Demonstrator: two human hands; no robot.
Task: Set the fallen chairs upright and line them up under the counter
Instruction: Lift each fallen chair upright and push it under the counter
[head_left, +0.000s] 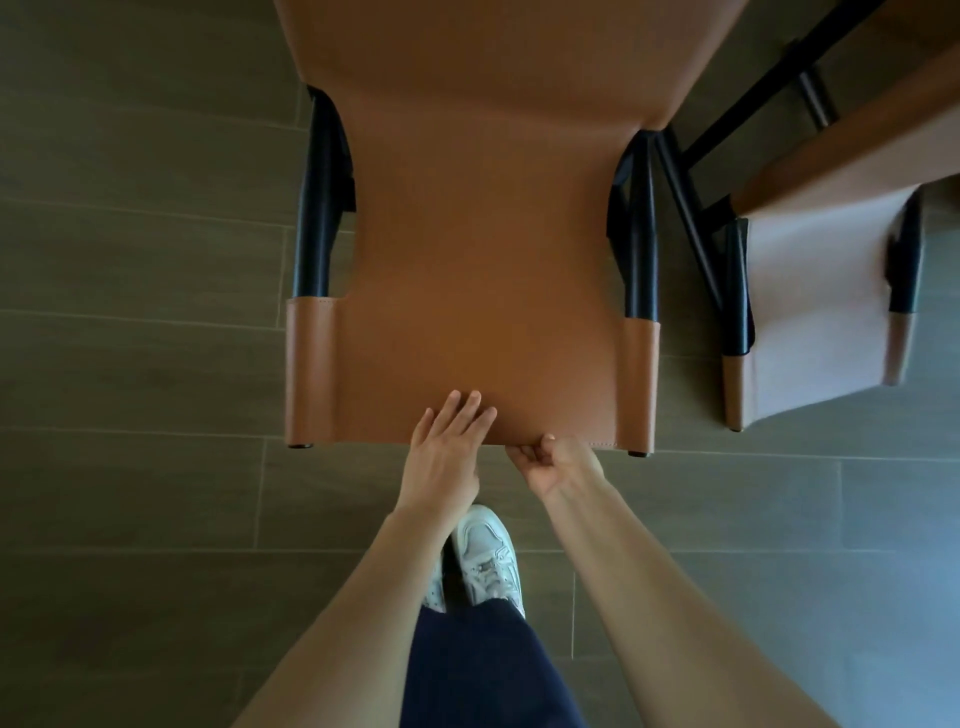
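the chair (483, 234) stands upright on the floor (130, 364), centre of view, its back toward 6 o'clock. the left grip (447, 447) lies flat on the back, released; the right grip (556, 462) pinches the back's top edge. a second chair (821, 312) stands at 3 o'clock.

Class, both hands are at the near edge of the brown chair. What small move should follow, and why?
Probably a gentle, square push forward: the left hand lies flat on the brown chair, the right hand pinches its near edge, and the second chair sits skewed alongside.
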